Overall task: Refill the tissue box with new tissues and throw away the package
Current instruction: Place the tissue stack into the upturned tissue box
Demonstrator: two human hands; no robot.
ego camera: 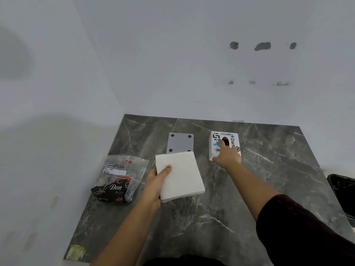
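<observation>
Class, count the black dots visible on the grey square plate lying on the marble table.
4: one near each corner of the grey plate. The tissue stack partly covers the front right one and may hide more.

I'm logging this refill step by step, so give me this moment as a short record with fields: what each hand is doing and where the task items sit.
left hand: left hand grips the stack of white tissues by its left edge, thumb on top
right hand: right hand reaches onto the tissue box, fingers at its dark top opening
tissue box: upright on the marble table, far right of centre
base plate: grey square plate lies flat behind the tissues
package: opened plastic wrapper lies left of the tissues
bin: black-lined bin at the right edge
</observation>
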